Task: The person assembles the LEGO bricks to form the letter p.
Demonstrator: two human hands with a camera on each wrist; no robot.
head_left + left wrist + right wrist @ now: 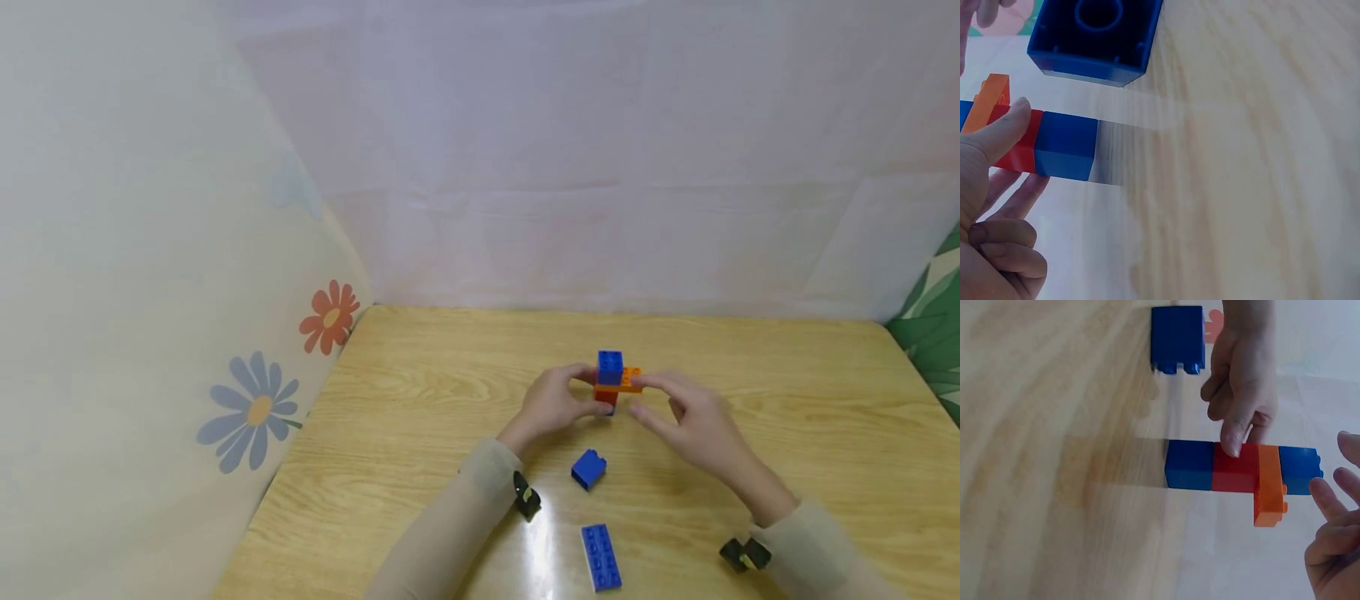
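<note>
From my head I see the brick tower [608, 388] standing upright at the far part of the wooden table [420, 358], right of the middle. A blue top brick [610, 367] crowns it, and under that an orange brick [632, 381] juts out to the right over a red brick [606, 400]. My left hand [553, 402] grips the tower from the left, thumb on its near side. My right hand [701, 425] is slightly blurred on the right, thumb and forefinger well spread, holding nothing, its forefinger at the orange end. Nearer than the tower lies a loose blue brick [588, 469], and nearer still a long blue brick [602, 557], studs up. From my left wrist, I see my thumb across the red brick, fingers behind it and the others curled in; a blue base brick [1066, 147] meets the tabletop below, and the loose brick shows its hollow underside. From my right wrist, my left thumb presses the red brick, while my right fingertips are parted just beside the top brick; whether one touches it, I cannot tell.
</note>
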